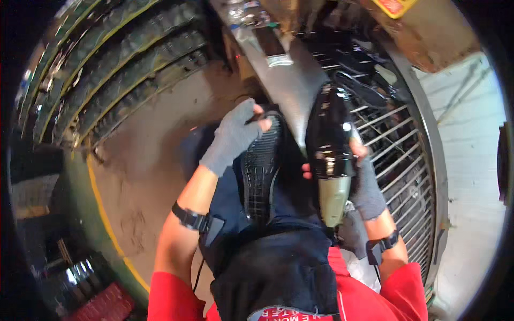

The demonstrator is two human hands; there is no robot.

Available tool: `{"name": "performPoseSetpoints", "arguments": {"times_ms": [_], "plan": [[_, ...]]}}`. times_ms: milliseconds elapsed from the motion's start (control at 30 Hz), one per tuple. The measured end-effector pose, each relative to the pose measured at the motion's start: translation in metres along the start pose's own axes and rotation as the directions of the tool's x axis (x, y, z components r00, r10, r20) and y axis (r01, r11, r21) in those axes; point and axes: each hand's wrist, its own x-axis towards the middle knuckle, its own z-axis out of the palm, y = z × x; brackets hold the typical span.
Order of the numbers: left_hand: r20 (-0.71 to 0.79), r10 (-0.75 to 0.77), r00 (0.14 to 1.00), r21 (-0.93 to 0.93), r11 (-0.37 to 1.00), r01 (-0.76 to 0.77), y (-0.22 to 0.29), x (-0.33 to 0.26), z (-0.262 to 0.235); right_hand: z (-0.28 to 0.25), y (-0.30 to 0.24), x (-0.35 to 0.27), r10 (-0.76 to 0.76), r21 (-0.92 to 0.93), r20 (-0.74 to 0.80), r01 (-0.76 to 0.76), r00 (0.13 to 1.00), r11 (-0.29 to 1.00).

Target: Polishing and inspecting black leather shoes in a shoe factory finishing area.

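Observation:
In a grey fingerless glove, my left hand (234,135) grips the upper end of a black shoe sole (259,170), thumb and fingers at its edge. The sole lies lengthwise over my dark-clothed lap, its ribbed face upward. To its right, my right hand (367,181), also gloved in grey, is wrapped around a glossy black shoe upper (329,125). A pale green shoe last (334,202) sits inside that upper and shows at the heel end, pointing toward me. Some right fingertips peek out on the shoe's left side. Sole and shoe are apart.
A metal rack with rungs (399,152) runs along my right, with dark shoe parts on it. Ahead is a grey metal surface (289,80) bearing a dark piece with a white label. Tiered shelves (128,59) stand at far left. A yellow floor line (101,200) runs at left.

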Motion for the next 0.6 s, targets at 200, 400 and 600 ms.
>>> {"name": "performPoseSetpoints", "arguments": {"times_ms": [200, 400, 600], "plan": [[0.318, -0.180, 0.931, -0.845, 0.392, 0.365, -0.013, -0.012, -0.013, -0.037, 0.005, -0.013, 0.034, 0.022, 0.065, -0.035, 0.997, 0.999], [0.168, -0.133, 0.977, -0.926, 0.318, 0.203, 0.008, -0.021, -0.043, 0.015, 0.025, -0.009, 0.075, 0.087, -0.041, -0.072, 0.996, 0.994], [-0.040, -0.045, 0.998, -0.857, 0.515, -0.011, 0.012, -0.039, -0.039, 0.050, 0.067, 0.033, 0.219, 0.014, 0.385, -0.243, 0.896, 0.970]]}}
